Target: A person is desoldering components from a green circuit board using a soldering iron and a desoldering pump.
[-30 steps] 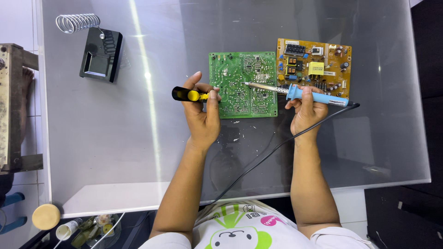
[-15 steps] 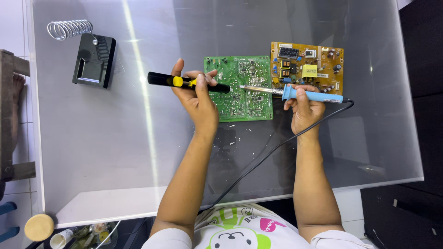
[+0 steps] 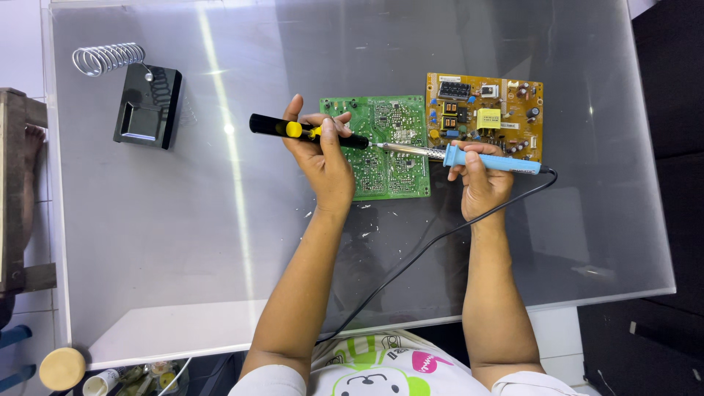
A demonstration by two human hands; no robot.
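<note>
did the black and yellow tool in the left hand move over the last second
Yes. The black and yellow tool in the left hand slid left across the green circuit board; more handle now juts past the board's left edge.

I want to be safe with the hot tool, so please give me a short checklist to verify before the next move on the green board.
1. Soldering iron held by its blue handle in the right hand: ok.
2. Black and yellow tool gripped by the left hand: ok.
3. Both tips meet over the green board: ok.
4. Fingers away from the metal shaft: ok.
5. Cord free of the boards: ok.
6. Iron hot: cannot tell.
</note>
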